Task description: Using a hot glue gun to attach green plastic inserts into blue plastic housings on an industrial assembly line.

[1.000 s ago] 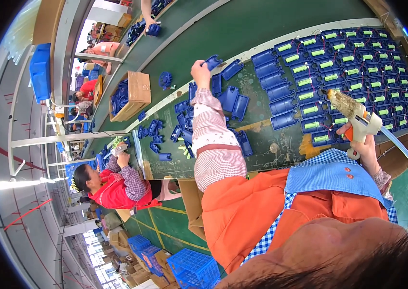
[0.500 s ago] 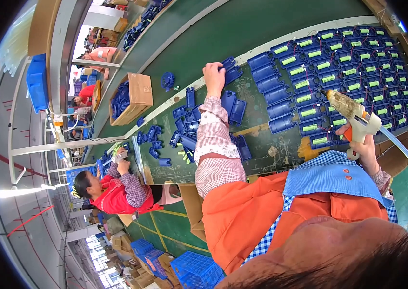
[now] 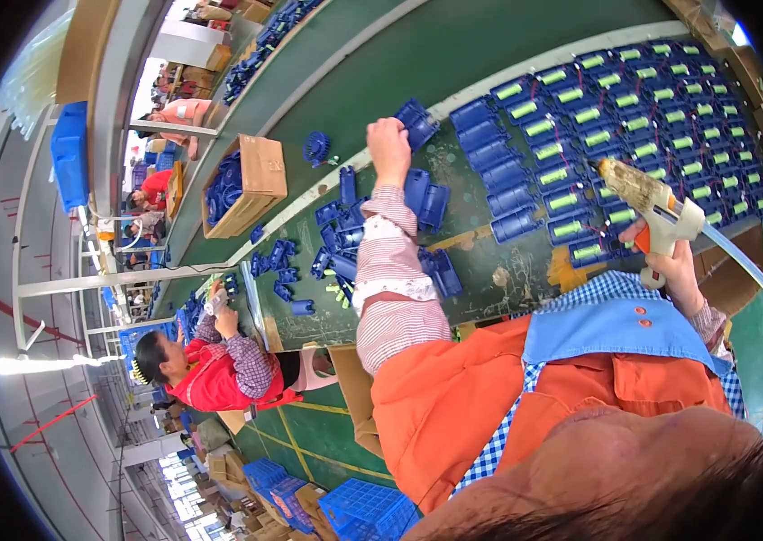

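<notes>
My right hand (image 3: 677, 269) is wrapped round the handle of a white hot glue gun (image 3: 677, 221) with an orange trigger. Its brown, stained nozzle points left over the rows, and a long translucent glue stick (image 3: 746, 263) sticks out of its back. Reaching far across the bench, my left hand (image 3: 388, 149) has its fingers curled at the edge of a blue plastic housing (image 3: 418, 126); the fingertips are partly hidden. Right of it, a column of bare blue housings (image 3: 498, 171) adjoins many rows of housings holding light-green battery cells (image 3: 587, 115) with thin red wires.
Loose blue parts (image 3: 341, 236) lie left of my left forearm. A cardboard box (image 3: 260, 185) of blue parts and a round blue part (image 3: 315, 147) stand on the green surface beyond the white rail. A co-worker in red (image 3: 219, 365) works at the left; blue crates (image 3: 368, 509) sit on the floor.
The view has shifted a little, moving the rows leftward in the picture. My left hand stays by the blue housing, fingers still curled. The glue gun remains in my right hand.
</notes>
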`<action>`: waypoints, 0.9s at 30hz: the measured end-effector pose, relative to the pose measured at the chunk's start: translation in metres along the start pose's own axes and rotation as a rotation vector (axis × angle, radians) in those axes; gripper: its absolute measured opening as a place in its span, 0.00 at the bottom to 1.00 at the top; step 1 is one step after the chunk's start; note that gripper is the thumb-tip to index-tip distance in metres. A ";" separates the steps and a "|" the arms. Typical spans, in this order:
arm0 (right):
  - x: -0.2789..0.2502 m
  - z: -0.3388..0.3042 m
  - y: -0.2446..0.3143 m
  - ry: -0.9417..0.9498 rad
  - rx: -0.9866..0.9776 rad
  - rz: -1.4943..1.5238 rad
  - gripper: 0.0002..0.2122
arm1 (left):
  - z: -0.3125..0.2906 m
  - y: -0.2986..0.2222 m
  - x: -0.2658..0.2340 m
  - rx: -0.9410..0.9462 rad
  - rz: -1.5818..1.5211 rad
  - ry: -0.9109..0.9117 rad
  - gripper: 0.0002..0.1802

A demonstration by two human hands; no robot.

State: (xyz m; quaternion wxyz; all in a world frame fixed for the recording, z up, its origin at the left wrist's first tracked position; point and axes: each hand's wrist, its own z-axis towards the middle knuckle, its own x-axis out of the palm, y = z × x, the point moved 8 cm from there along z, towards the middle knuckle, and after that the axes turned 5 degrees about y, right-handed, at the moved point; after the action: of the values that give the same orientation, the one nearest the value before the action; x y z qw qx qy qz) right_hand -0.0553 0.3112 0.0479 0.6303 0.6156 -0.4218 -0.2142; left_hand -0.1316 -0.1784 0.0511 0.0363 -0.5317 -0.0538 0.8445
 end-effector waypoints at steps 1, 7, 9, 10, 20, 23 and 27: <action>-0.003 0.000 -0.001 -0.005 -0.019 -0.035 0.26 | -0.001 -0.011 -0.013 0.024 -0.019 -0.007 0.10; 0.000 -0.001 0.014 -0.019 -0.021 -0.014 0.31 | -0.064 -0.128 -0.073 0.220 -0.200 0.048 0.09; 0.002 0.001 0.019 -0.047 -0.058 -0.014 0.26 | -0.105 -0.165 -0.068 0.249 -0.278 0.177 0.10; 0.003 0.002 0.017 -0.040 -0.048 -0.013 0.26 | -0.128 -0.180 -0.066 0.240 -0.321 0.223 0.11; 0.005 -0.006 0.019 0.011 -0.023 -0.070 0.26 | -0.209 -0.218 -0.021 0.035 -0.394 0.215 0.14; 0.008 -0.008 0.019 0.013 -0.050 -0.043 0.27 | -0.206 -0.213 -0.015 -0.006 -0.397 0.141 0.13; 0.006 -0.011 0.020 0.002 -0.076 -0.087 0.27 | -0.201 -0.215 -0.008 -0.006 -0.419 0.093 0.13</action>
State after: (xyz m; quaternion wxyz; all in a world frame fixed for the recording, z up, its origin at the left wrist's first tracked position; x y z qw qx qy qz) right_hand -0.0482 0.3156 0.0704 0.6436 0.6092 -0.3858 -0.2565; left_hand 0.0538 0.0448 -0.0003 0.2118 -0.5476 -0.1639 0.7927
